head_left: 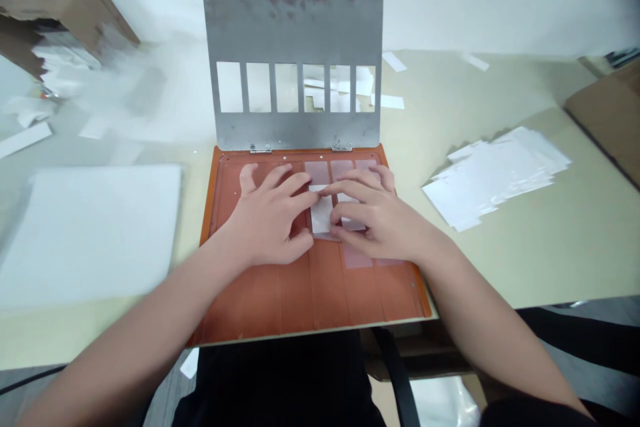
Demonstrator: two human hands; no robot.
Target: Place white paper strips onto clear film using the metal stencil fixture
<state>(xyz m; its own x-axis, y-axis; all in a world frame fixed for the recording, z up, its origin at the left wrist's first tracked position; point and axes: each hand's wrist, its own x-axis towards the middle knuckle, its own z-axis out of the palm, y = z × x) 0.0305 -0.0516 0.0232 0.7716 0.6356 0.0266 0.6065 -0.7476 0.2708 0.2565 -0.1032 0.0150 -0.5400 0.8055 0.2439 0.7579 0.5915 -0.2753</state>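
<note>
Your left hand (273, 223) has its fingers spread wide at the left side of the white card (321, 215), which lies on the orange board (295, 297) at the front edge of the bench (530, 260). Your right hand (383, 217) has bent fingers over the card's right side; whether they pinch it, I cannot tell.

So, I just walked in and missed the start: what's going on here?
A person's left hand and right hand are over an orange board, both at a small white piece among purplish strips. The hinged, slotted grey plate stands raised behind. A pile of white pieces lies on the table to the right.
</note>
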